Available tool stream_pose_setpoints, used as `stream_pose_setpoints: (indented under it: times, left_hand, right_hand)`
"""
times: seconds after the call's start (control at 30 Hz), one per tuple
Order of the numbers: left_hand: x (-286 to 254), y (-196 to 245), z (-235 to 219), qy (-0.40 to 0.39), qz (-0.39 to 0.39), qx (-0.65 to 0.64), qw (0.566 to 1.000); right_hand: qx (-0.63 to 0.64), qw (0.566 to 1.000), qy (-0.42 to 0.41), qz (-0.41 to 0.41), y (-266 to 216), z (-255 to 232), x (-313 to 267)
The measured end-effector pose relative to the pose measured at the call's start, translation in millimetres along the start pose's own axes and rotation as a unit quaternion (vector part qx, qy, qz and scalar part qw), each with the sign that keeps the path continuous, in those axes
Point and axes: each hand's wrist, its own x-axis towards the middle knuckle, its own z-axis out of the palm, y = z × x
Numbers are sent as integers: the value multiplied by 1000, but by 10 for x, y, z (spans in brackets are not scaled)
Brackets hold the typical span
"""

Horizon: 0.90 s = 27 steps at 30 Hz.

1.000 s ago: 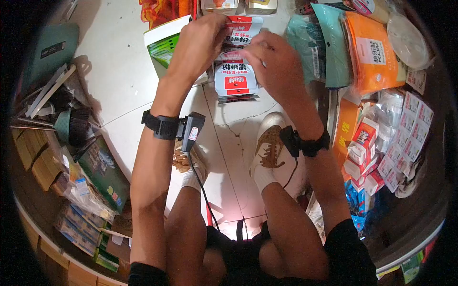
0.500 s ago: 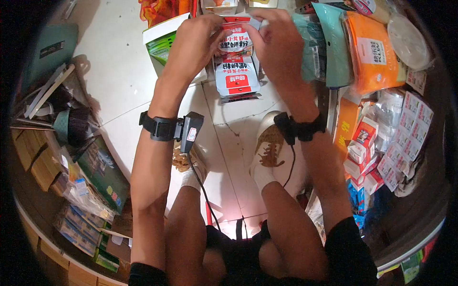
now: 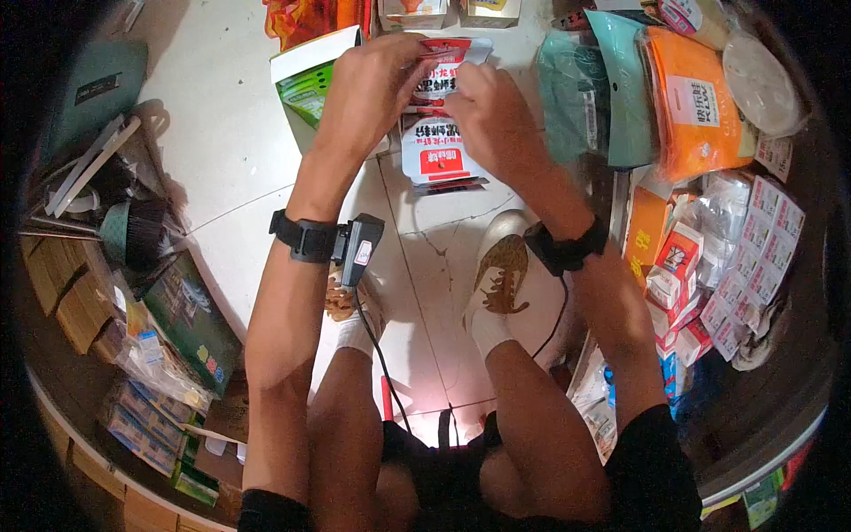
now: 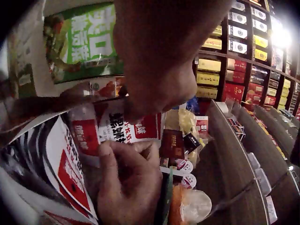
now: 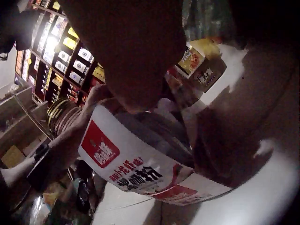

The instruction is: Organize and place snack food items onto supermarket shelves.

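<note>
In the head view a white-and-red packet (image 3: 441, 82) with black lettering lies between both hands, above a stack of similar packets (image 3: 436, 158) standing on the floor. The left hand (image 3: 368, 96) grips the upper packet's left side, its fingertips partly hidden. At the right edge, the right hand (image 3: 498, 122) pinches the packet with bent fingers. The left wrist view shows the right hand (image 4: 129, 183) with thumb and finger on the packet (image 4: 117, 124). In the right wrist view a packet (image 5: 124, 150) bows outward below the dark right hand (image 5: 129, 51).
A white-edged box of green packets (image 3: 306, 89) stands left of the stack. Teal bags (image 3: 620, 93) and an orange package (image 3: 696, 106) lie at the right. Small red-and-white boxes (image 3: 674, 266) are lower right; a brush (image 3: 131, 232) is at the left. Shoes (image 3: 503, 275) rest on the tiled floor.
The right hand has moved a little down and inward from the packet's upper right corner, its fingers now bunched closer together. The left hand stays at the left side.
</note>
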Motion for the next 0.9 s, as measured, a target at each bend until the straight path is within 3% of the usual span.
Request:
stream_pose_setpoints:
  times: [0.17,0.3,0.4,0.47,0.53,0.63,0.77,0.9]
  left_hand:
    - [1,-7,-4,8,8,2,1000]
    - [-52,19,-15,-2,19,-12,1000]
    - [-46,37,-53,-18,33,-10,999]
    - [-49,37,-72,-24,34,-11,999]
    - [-30,50,-104,-65,48,-14,997]
    - [-59,16,-107,-43,105,29,993]
    - [-153,31,-47,-14,74,-10,997]
    - [-204,88,-73,-27,86,13,996]
  right_hand:
    - [29,998,-4,62,-112,-227,-53]
    - [54,996,27,73,-82,-74,-145]
    - [-12,999,0,53,-67,-64,-150]
    - [-8,994,-55,94,-113,-75,-177]
    - [-8,995,-47,83,-104,-70,-214]
    - [-2,998,-39,53,-132,-102,-223]
    - [-16,999,-48,-2,-105,-111,-251]
    - [5,1000,-21,15,-53,-12,-253]
